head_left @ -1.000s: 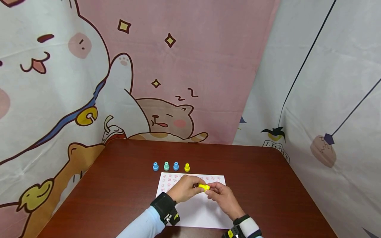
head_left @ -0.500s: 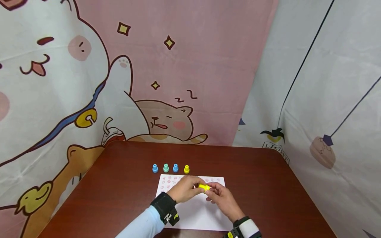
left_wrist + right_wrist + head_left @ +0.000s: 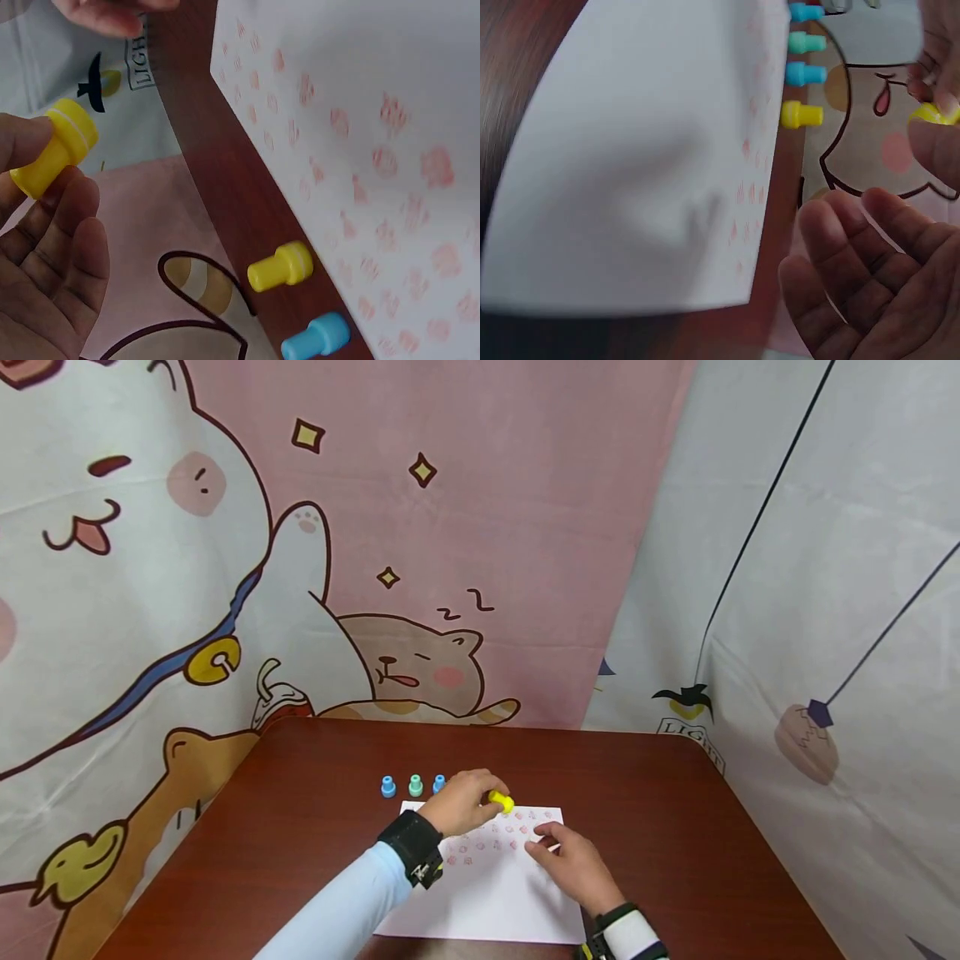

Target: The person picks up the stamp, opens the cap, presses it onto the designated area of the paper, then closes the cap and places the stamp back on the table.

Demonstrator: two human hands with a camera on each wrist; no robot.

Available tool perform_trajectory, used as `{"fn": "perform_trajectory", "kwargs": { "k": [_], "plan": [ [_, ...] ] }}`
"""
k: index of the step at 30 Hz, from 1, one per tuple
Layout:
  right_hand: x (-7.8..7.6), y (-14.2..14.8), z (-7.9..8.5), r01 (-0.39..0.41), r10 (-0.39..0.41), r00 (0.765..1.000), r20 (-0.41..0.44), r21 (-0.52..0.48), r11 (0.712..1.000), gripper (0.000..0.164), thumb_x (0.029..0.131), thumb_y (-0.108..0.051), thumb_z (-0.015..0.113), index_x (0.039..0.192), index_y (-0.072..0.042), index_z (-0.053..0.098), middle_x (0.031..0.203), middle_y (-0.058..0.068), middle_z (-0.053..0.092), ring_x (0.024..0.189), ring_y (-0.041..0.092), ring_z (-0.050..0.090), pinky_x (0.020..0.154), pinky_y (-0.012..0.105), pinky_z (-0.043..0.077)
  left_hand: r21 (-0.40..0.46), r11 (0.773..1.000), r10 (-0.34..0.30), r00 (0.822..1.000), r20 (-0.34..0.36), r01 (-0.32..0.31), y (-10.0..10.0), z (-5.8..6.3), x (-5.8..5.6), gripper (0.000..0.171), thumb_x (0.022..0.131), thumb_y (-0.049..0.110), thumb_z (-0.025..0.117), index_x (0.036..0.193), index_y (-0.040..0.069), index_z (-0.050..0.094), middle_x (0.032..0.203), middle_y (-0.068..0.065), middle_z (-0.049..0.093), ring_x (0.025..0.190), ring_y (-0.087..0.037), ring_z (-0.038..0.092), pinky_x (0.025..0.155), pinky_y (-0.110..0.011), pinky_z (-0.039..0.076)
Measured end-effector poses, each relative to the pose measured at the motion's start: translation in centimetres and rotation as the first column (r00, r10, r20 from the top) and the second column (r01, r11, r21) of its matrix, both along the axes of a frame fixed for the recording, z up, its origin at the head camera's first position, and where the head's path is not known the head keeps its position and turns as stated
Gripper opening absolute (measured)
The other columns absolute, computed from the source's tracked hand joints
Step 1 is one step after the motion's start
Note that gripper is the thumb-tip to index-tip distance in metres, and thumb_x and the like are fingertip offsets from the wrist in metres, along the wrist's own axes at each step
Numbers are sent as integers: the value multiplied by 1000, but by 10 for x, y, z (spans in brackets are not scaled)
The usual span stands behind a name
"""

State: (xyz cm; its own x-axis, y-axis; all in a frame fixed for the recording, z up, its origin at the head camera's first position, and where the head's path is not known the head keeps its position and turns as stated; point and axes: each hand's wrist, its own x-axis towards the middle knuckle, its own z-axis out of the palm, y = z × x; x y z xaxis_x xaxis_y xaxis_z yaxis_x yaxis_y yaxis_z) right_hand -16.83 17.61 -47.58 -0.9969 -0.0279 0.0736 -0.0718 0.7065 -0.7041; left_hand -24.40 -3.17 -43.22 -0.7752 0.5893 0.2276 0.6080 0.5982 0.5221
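My left hand [image 3: 463,803] pinches a yellow toy stamp [image 3: 58,146] between thumb and fingers, raised over the far edge of the white paper [image 3: 480,906]. Small red prints [image 3: 386,161] cover the far part of that sheet. Above the paper's right side, my right hand [image 3: 576,867] holds nothing, its fingers loosely bent, as the right wrist view shows. Behind the sheet stands a second yellow stamp [image 3: 802,115], hidden by my left hand in the head view.
Two blue stamps [image 3: 387,787] and a green stamp [image 3: 416,786] stand in a row with the second yellow one, just beyond the paper. A dark brown table [image 3: 675,843] carries everything. Cartoon-printed cloth [image 3: 525,527] hangs behind it.
My hands have come apart. The left has moved forward and slightly left with the yellow stamp, while the right has let go and shifted a little right.
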Motion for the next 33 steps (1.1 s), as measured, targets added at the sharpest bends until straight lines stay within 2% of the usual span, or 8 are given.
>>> {"fn": "perform_trajectory", "kwargs": {
  "k": [2,5,9,13,19,27,33],
  "plan": [
    [1,0,1,-1,2,1000,-14,105,995,37,86,-34,76,109,-6,69,89,1,67,75,15,59,63,35,48,-29,1000,-12,999,-38,10,0,3,-5,21,90,14,74,110,10,72,98,2,65,84,-11,58,80,-22,52],
    [3,-2,3,-12,25,998,-52,247,969,34,84,-34,78,105,-8,70,91,3,68,76,17,61,65,38,50,-79,997,-27,996,-87,20,1,7,-11,20,90,15,74,110,9,72,97,2,65,83,-10,59,79,-24,52],
    [5,-2,4,-21,47,997,-68,341,940,32,81,-33,81,101,-9,71,91,4,69,79,19,63,68,41,50,-152,988,-33,987,-155,10,3,8,-19,18,90,16,74,107,10,73,94,2,65,82,-11,59,77,-24,52],
    [6,-2,4,-33,50,998,-34,391,920,33,79,-32,82,101,-9,71,91,5,69,77,20,63,68,42,50,-229,973,-17,976,-216,-33,9,7,-29,17,88,17,76,104,11,74,94,1,65,81,-11,60,78,-23,52],
    [9,-2,5,-53,62,998,-5,450,892,34,77,-30,83,99,-7,71,88,5,68,74,19,61,67,42,50,-343,935,3,970,-242,-88,20,6,-40,19,87,19,77,104,12,74,93,0,65,79,-12,60,77,-23,53],
    [11,-4,4,-68,74,997,6,463,884,33,76,-29,83,98,-8,71,77,1,63,69,17,58,62,39,48,-425,898,-2,964,-265,-115,30,-7,-56,22,85,21,79,107,15,75,97,1,69,84,-16,61,81,-28,52],
    [11,-6,4,-81,68,997,44,458,885,33,77,-30,83,98,-8,70,77,0,63,70,17,59,62,39,48,-465,872,-5,947,-321,-153,33,-16,-66,23,79,19,83,101,20,77,95,5,71,89,-17,61,81,-32,48]
  ]
}}
